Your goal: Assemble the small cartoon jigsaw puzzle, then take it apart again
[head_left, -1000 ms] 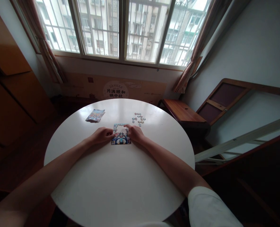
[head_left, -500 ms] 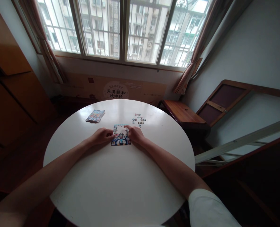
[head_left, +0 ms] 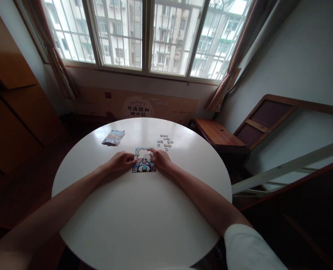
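Either side of puzzle (head_left: 144,167), hands (head_left: 123,160), forearms (head_left: 194,187) converging

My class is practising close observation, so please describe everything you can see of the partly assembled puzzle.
The partly assembled puzzle is a flat, squarish, multicoloured picture, possibly cardboard, lying on the white table. Its lower part looks filled, showing blue and white shapes; above, a ragged-edged gap shows a pale surface. The left hand is at its left edge; the right hand overlaps its right side. Exact contact and fine print are too small to tell.
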Action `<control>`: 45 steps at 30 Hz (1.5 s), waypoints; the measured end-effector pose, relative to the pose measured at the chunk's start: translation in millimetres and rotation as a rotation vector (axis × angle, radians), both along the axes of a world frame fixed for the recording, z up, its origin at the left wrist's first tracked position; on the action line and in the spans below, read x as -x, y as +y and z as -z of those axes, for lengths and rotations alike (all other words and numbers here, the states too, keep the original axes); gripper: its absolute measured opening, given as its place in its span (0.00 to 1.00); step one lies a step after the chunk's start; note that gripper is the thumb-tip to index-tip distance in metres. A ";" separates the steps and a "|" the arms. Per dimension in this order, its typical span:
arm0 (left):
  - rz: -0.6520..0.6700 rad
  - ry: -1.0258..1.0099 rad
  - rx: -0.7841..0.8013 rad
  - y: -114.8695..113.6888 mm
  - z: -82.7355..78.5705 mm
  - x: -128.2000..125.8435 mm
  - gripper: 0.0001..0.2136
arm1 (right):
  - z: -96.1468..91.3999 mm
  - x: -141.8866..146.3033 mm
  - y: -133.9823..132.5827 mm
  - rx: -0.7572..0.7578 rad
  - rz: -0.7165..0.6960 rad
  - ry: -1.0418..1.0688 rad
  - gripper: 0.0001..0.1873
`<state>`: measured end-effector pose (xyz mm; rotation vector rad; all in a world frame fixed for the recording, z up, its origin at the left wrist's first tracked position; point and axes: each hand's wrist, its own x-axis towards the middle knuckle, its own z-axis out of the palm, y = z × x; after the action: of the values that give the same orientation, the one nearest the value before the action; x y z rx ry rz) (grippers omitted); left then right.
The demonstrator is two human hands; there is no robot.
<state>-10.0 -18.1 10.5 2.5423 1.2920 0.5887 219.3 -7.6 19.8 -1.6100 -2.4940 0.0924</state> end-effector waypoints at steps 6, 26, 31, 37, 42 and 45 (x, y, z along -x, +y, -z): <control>-0.002 -0.004 -0.002 -0.4 -0.2 0.5 0.19 | -1.2 1.2 -1.5 0.005 0.005 -0.006 0.28; -0.013 0.026 0.025 -1.4 -2.7 -0.1 0.20 | -0.7 1.8 -1.3 0.005 0.006 0.011 0.29; -0.010 0.011 0.032 -2.2 -4.3 -1.3 0.19 | 2.0 1.4 0.5 0.000 0.002 0.018 0.28; 0.003 0.003 0.008 -0.5 -1.2 0.3 0.19 | 3.3 0.6 0.9 -0.014 -0.009 -0.005 0.29; -0.008 0.011 -0.001 -0.7 -1.5 0.0 0.20 | -0.5 0.8 -1.2 0.006 0.001 -0.019 0.29; -0.014 0.008 0.000 -0.9 -1.5 -0.3 0.20 | -3.1 1.3 -2.7 0.013 0.011 -0.020 0.28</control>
<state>-9.7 -19.0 12.0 2.5402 1.3131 0.5816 218.0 -10.2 22.8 -1.6371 -2.5050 0.0915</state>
